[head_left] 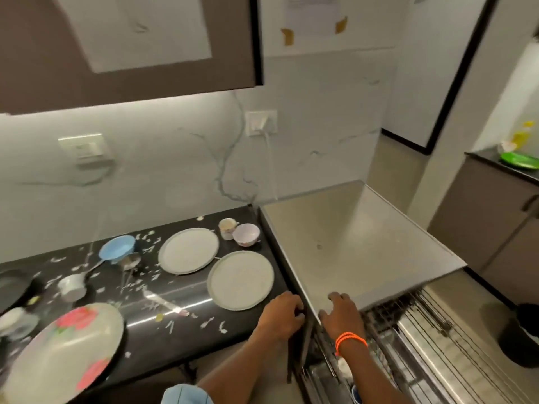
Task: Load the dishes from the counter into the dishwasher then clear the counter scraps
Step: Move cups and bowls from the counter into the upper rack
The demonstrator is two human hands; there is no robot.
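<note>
Floral plate (62,354) nearest; left hand (281,312) grips counter (186,339) edge; right hand (339,312) flat on dishwasher (358,243) top; wall notice (313,10) unreadable.

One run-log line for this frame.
stage: pre-loading | left hand: counter edge | right hand: dishwasher top | plates: on counter

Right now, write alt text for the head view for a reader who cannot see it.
A person's left hand and right hand rest at the dishwasher top's front corner, its racks out. Plates, cups and white scraps cover the black counter.
</note>
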